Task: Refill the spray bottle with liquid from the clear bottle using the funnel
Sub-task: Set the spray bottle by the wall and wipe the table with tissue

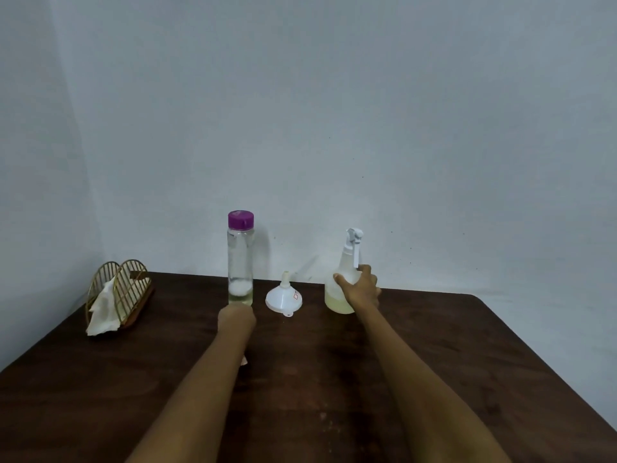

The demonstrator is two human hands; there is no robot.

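A tall clear bottle with a purple cap stands upright at the back of the dark wooden table, with a little liquid at its bottom. My left hand is right in front of its base; its fingers are hidden, so whether it touches the bottle is unclear. A white funnel lies wide end down between the two bottles, spout up. My right hand wraps around the body of the translucent spray bottle, which stands upright with its white trigger head on and holds pale yellowish liquid low down.
A gold wire napkin holder with white tissue stands at the table's back left corner. A plain pale wall rises directly behind the table. The table's right edge slants toward the lower right.
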